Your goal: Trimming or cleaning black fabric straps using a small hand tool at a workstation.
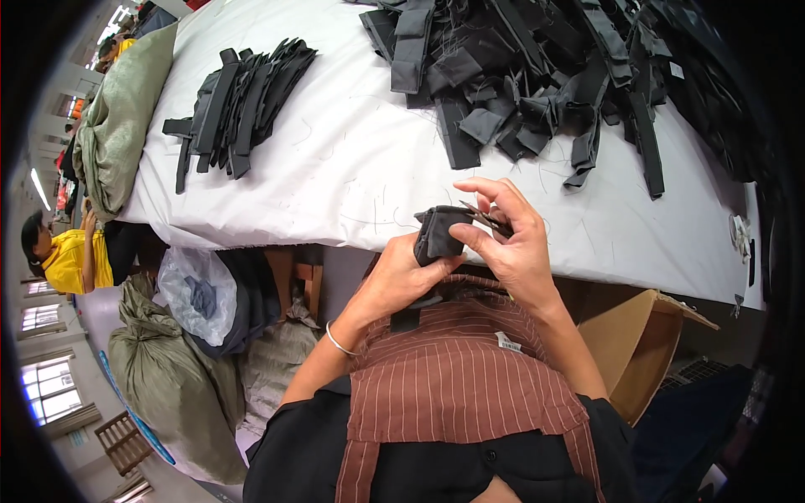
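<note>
My left hand [397,281] grips a folded black fabric strip [436,236] in front of my body, close to the table's near edge. In my right hand [521,251] is a pair of small dark thread snips [491,220], whose tips point at the strip's upper right corner. The right thumb lies against the fabric, and the index finger is raised and curved above the snips. Whether the blades are apart is too small to tell. Part of the strip hangs below my left hand, against my apron.
A white-covered table [335,189] carries a neat stack of black strips [239,105] at left and a loose heap of black strips [520,92] at right. Sacks [172,377] stand to the left, a cardboard box [629,344] under the table at right. A person in yellow [80,260] is far left.
</note>
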Tool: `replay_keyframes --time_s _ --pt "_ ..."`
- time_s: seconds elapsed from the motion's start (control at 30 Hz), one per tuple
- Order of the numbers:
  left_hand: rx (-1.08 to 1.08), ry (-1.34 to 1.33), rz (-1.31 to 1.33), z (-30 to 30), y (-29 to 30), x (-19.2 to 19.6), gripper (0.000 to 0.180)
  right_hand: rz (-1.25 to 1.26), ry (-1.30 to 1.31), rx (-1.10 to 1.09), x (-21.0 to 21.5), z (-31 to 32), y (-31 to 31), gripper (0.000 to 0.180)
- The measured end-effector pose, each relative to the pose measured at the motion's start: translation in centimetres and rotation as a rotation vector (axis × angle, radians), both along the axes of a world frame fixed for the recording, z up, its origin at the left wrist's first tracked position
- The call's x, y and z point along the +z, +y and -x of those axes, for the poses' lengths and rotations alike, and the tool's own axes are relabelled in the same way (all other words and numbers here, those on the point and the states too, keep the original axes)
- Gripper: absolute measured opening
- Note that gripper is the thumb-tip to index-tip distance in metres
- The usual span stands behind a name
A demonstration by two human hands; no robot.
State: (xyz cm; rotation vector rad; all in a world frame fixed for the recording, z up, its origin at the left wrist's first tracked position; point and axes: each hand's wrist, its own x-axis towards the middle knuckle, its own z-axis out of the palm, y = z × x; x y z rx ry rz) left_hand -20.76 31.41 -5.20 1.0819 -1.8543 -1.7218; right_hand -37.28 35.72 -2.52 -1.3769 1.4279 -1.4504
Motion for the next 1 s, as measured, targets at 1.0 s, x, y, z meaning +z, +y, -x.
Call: replay_keyframes --time_s 1.0 --pt "-0.106 0.115 -0.668 1.0 -2.1 -0.8 0.025 0.209 0.793 -0.118 -2.4 4.1 -1.7 0.016"
